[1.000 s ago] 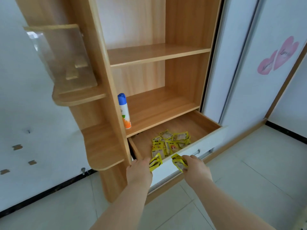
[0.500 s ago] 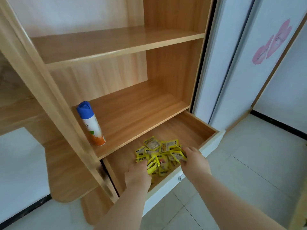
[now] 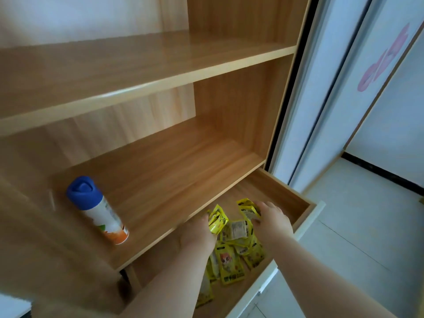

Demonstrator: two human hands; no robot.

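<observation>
Gripping one yellow foil sachet (image 3: 218,221) apiece, left hand (image 3: 197,235) and right hand (image 3: 273,220) are hovering over the wooden drawer (image 3: 305,210); the sachet pile (image 3: 231,260) is apparently awaiting transfer.

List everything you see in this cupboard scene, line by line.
yellow printed foil sachets: loose pile, count unclear, yellow, inside the open drawer
spray can with blue plastic cap: one, white body with an orange base, standing on the lower shelf at its left end
upper wooden shelf: one, light brown, above the lower shelf
lower wooden shelf: one, light brown, just above the drawer
open wooden drawer: one, brown inside with a white front, pulled out
white door panels: at least two, white, right of the shelving
pink sticker: blurred, pink, on a door panel
tiled floor: pale, lower right
left hand: pinches a yellow sachet over the pile
right hand: grips a second yellow sachet
</observation>
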